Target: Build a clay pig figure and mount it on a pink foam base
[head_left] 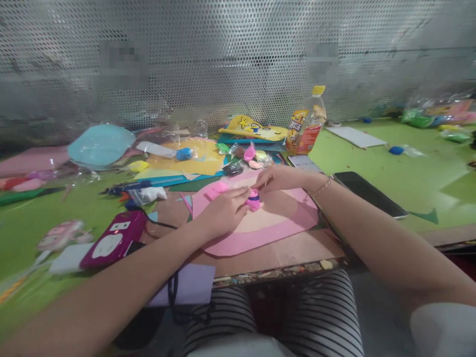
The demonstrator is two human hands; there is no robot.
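Both hands meet over a pink foam sheet point(282, 220) lying on the green table. My left hand point(223, 210) has its fingers curled round a small pink clay figure point(254, 201) with a dark band. My right hand point(277, 179) pinches the same figure from the far side; a thin bracelet sits on that wrist. A second pink clay lump point(217, 188) rests on the sheet just beyond my left hand.
Coloured foam sheets and bagged clay pieces point(238, 148) clutter the table behind. A juice bottle point(307, 124) stands at the back, a dark phone point(368, 191) lies to the right, a magenta device point(115, 239) to the left. A perforated metal wall closes the back.
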